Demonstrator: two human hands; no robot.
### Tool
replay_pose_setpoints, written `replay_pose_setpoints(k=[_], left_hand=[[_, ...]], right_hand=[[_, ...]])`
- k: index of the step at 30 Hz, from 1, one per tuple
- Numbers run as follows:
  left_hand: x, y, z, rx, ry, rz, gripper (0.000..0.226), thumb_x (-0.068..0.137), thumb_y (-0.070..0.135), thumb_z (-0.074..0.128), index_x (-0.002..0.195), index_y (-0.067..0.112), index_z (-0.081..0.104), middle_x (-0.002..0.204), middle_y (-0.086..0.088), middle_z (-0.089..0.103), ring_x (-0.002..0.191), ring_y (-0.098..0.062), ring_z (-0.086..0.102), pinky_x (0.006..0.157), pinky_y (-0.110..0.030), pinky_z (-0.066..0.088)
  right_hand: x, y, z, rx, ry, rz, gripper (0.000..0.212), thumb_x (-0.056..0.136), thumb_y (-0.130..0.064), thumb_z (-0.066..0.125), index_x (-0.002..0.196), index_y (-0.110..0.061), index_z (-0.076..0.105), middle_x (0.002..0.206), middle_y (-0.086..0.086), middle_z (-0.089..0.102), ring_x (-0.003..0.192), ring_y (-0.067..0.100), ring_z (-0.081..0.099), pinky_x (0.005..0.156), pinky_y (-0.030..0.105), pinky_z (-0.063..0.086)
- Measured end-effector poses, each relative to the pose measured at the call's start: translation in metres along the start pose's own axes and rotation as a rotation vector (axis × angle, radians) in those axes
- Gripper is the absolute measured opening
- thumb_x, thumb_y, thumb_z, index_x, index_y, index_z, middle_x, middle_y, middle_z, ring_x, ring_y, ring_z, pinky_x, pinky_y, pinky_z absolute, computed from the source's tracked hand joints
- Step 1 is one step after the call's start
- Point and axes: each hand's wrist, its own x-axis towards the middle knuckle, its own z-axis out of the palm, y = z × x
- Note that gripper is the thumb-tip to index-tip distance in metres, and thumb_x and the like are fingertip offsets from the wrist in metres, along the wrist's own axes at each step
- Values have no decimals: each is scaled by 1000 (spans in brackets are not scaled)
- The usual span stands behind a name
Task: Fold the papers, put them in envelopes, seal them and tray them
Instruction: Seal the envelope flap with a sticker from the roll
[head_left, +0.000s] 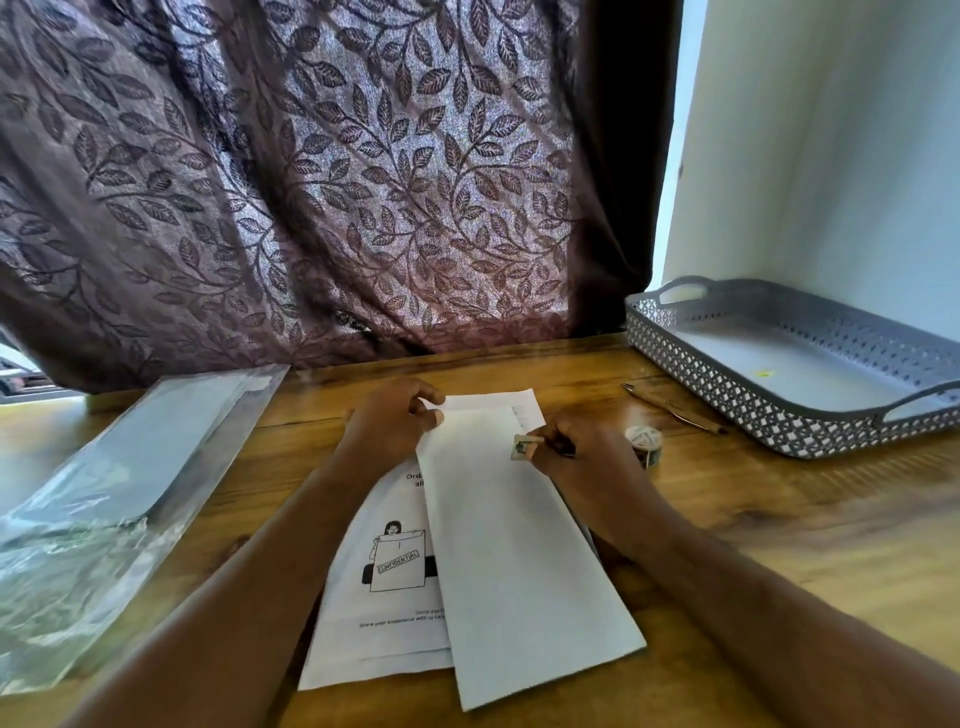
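Observation:
A long white envelope (519, 551) lies lengthwise on the wooden table, over a stack of printed papers (384, 587) with a "confidential" drawing. Its flap end points away from me. My left hand (395, 423) pinches the far left corner of the flap between thumb and fingers. My right hand (576, 457) pinches a small square sticker (521, 447) and holds it against the envelope's right edge near the flap. A roll of stickers (644, 441) stands just right of that hand. The grey perforated tray (810, 410) sits at the far right and holds no envelopes.
A clear plastic pack of envelopes (124, 467) lies at the left. A pen (675, 408) rests between the sticker roll and the tray. A leaf-patterned curtain (311, 182) hangs behind the table, and a white wall stands behind the tray.

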Motion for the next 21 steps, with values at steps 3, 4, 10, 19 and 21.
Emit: replay_pose_setpoints(k=[3,4,10,19,21], left_hand=[[-5,1,-10,-76,-62,55,11,89,7,70,92,15,76,99,-2,75,80,-8,63,75,-27,51],[-10,2,-14,-90,-91,49,9,90,4,69,93,10,76,98,-5,75,78,-9,63,72,-26,53],[-36,1,-23,-99,-160,28,19,87,7,73,81,24,73,88,-3,74,79,-24,67,72,-42,59],[-70,21,-7,273,-5,202,31,86,49,70,111,32,68,101,8,60,96,-14,54,85,-37,47],[-72,27,-5,258,-48,210,32,86,50,70,112,32,69,98,8,58,92,-12,53,77,-31,42]], right_hand=[[0,-2,-1,21,9,18,10,99,-25,63,90,-20,64,92,-7,66,72,4,52,54,13,34],[-1,-4,-3,42,11,24,13,99,-25,62,87,-21,63,85,-11,63,69,4,51,52,12,33],[-6,-12,-9,272,42,103,28,102,-19,54,76,-15,60,75,2,62,71,16,51,61,33,38],[-7,-9,-4,99,65,-15,23,104,-26,53,86,-16,65,78,-12,61,72,5,55,54,13,38],[-4,-12,-5,-17,114,-132,21,103,-26,55,90,-14,66,79,-10,63,72,5,56,54,14,38]])
